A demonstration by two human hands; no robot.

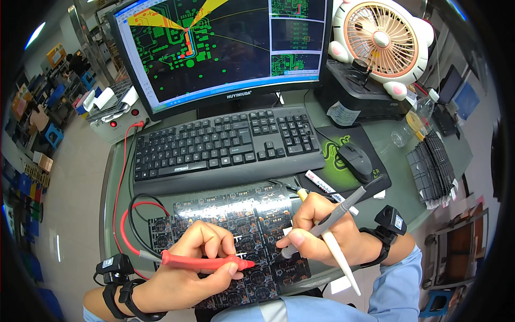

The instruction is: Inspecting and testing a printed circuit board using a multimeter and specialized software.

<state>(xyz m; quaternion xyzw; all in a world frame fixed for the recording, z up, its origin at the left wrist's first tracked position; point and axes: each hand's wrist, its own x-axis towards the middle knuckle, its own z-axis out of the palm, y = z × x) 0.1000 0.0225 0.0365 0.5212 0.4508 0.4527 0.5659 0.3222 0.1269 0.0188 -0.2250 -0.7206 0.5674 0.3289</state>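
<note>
My left hand (198,282) is closed around a red test probe (201,262), its tip pointing at a dark panel of circuit boards (244,212). Whether the tip touches the panel I cannot tell. A red lead leaves the probe's back end at the left. In my right hand (335,236) are a grey pen-like tool (339,213) and a slim cream-coloured stick (341,258) that slants down toward me. The grey tool's dark lower end comes close to the panel, near the red tip. Both wrists wear black strapped devices.
A black keyboard (225,145) lies beyond the panel, below a monitor (214,53) with a green circuit layout. A white marker (324,188), mouse (354,161), pink-and-white fan (381,40), plastic bottle (421,115) and stacked black strips (432,169) are at the right. Leads (119,188) run along the left.
</note>
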